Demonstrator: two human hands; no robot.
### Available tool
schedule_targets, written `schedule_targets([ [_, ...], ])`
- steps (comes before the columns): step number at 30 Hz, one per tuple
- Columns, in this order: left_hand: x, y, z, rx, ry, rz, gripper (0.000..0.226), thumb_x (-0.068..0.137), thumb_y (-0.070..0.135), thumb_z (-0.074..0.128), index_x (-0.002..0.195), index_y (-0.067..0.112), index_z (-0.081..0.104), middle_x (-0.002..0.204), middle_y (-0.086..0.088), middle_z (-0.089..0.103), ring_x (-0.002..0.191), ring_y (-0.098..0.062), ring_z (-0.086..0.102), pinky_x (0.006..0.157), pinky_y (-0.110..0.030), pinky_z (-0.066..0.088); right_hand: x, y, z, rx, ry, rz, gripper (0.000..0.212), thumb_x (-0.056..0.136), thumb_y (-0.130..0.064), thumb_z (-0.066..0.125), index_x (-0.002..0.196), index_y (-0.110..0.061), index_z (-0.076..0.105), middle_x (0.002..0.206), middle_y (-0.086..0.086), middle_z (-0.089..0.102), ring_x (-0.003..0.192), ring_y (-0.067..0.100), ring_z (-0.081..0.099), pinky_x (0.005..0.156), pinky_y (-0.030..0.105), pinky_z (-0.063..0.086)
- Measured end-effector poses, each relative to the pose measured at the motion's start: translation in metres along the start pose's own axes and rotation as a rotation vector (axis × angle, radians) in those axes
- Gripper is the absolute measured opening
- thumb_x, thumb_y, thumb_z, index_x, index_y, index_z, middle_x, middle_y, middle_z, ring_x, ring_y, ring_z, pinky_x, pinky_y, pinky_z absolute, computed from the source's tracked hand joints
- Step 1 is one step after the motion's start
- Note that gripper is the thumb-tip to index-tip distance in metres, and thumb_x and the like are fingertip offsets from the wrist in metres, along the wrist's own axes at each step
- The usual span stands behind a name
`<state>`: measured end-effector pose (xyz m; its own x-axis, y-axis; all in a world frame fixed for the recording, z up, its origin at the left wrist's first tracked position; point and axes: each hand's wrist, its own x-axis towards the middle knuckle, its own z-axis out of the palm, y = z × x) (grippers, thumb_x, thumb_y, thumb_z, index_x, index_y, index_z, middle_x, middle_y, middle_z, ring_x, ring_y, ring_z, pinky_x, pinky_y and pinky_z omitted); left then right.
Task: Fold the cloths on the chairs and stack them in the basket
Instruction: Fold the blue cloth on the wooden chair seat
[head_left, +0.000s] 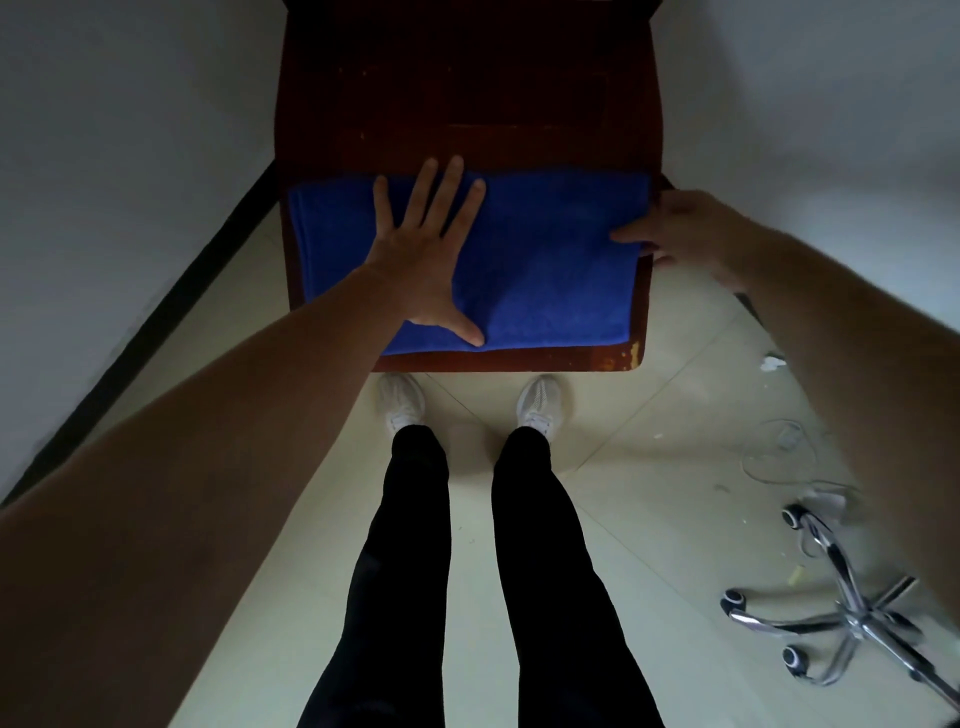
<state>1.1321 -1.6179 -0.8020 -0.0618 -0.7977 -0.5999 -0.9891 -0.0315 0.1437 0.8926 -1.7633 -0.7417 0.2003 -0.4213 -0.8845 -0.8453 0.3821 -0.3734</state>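
Note:
A blue cloth (545, 265) lies folded into a wide strip across the front half of a dark red wooden chair seat (467, 104). My left hand (431, 249) lies flat on the cloth's left half, fingers spread and straight. At the cloth's right edge my right hand (680, 228) has its thumb on top of the fabric and its fingers below the edge, pinching it. No basket is in view.
The chair stands against a white wall in a narrow corner, with a dark skirting board (156, 322) on the left. My legs and white shoes stand just before the seat. A chrome castor base of an office chair (852, 613) and a thin cable (769, 452) lie on the floor at right.

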Motion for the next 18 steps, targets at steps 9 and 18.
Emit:
schedule_targets([
  [9,0.009,0.004,-0.006,-0.020,-0.022,-0.028,0.167,0.027,0.100,0.054,0.146,0.021,-0.032,0.155,-0.011,-0.036,0.144,-0.035,-0.029,0.107,-0.073,-0.010,-0.006,0.028,0.026,0.455,0.035,0.043,0.047,0.085,-0.036,0.075,0.123,-0.016,0.055,0.118,0.000,0.067,0.107,0.020,0.067,0.100,0.042,0.052],
  [18,-0.030,0.012,-0.003,-0.127,0.275,-0.097,0.125,0.066,0.094,0.038,0.156,0.019,-0.005,0.162,-0.020,-0.011,0.150,-0.036,-0.009,0.112,-0.069,-0.001,-0.032,0.006,0.004,0.390,0.163,-0.108,0.033,0.086,-0.018,0.074,0.117,-0.022,0.063,0.110,-0.006,0.070,0.098,0.014,0.070,0.082,0.037,0.059],
])
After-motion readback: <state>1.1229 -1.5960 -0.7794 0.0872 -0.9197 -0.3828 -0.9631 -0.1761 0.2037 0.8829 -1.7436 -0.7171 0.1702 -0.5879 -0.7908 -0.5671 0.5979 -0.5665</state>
